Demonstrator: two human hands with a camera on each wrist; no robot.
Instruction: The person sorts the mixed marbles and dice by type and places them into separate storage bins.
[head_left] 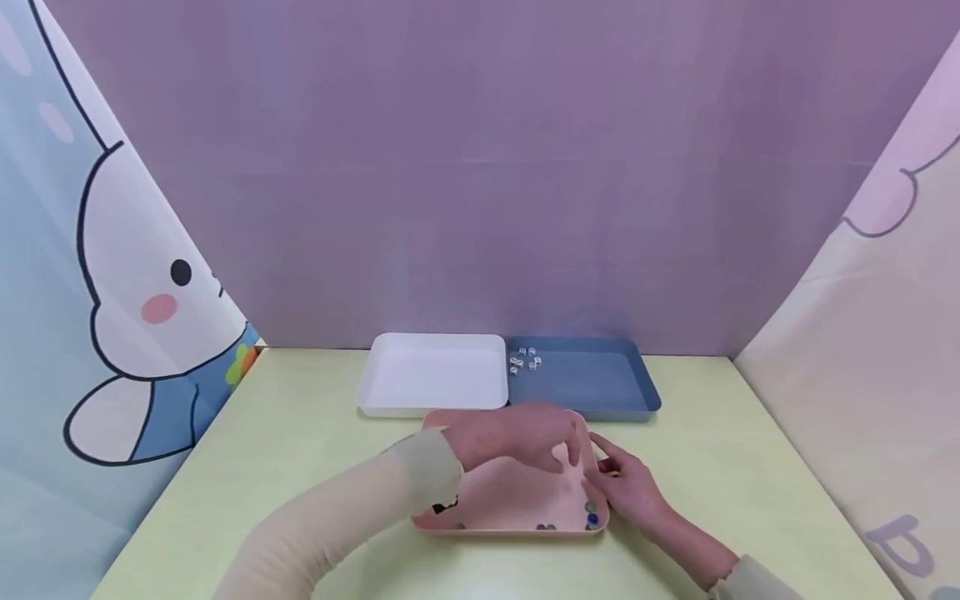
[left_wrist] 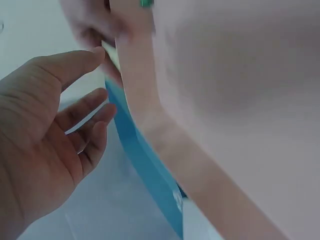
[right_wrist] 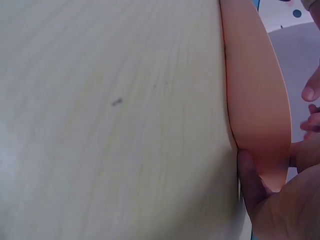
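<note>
A pink tray (head_left: 517,500) lies in front, with several glass marbles along its near side, among them a blue marble (head_left: 592,518) in the near right corner. My left hand (head_left: 521,433) reaches across above the tray, its fingers near the right wall. Between its relaxed, slightly bent fingers (left_wrist: 92,110) nothing shows in the left wrist view. On the tray's right side my right hand (head_left: 636,492) grips the wall. The right wrist view has that thumb (right_wrist: 250,175) low against the outer wall (right_wrist: 262,100), with other fingers on the inner side.
Behind the pink tray a white tray (head_left: 435,377) and a blue tray (head_left: 592,383) stand side by side. Several white dice (head_left: 532,363) lie in the blue tray's left part. A purple backdrop (head_left: 480,167) rises beyond the pale yellow table (head_left: 300,417).
</note>
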